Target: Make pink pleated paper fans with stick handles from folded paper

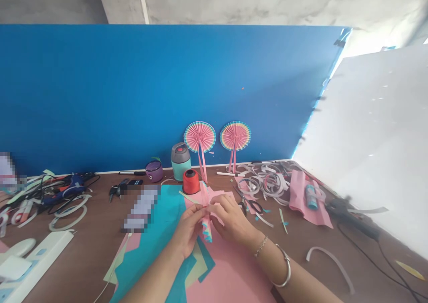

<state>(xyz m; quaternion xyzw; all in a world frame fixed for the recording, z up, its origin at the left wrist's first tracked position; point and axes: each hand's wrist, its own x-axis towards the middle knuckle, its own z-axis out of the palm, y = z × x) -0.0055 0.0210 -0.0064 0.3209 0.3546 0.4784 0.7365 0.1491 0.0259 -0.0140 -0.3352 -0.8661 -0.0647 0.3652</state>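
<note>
My left hand [187, 230] and right hand [231, 218] clamp together on an accordion-folded pink paper strip with a blue end [207, 231].
It stands near upright over the large pink paper sheet [230, 271] at the middle of the brown table [90, 245], my fingertips meeting and wrists low. Two finished round pink pleated fans [199, 136] lean on the blue partition [133, 97] behind; mine looks folded but not yet opened out.
</note>
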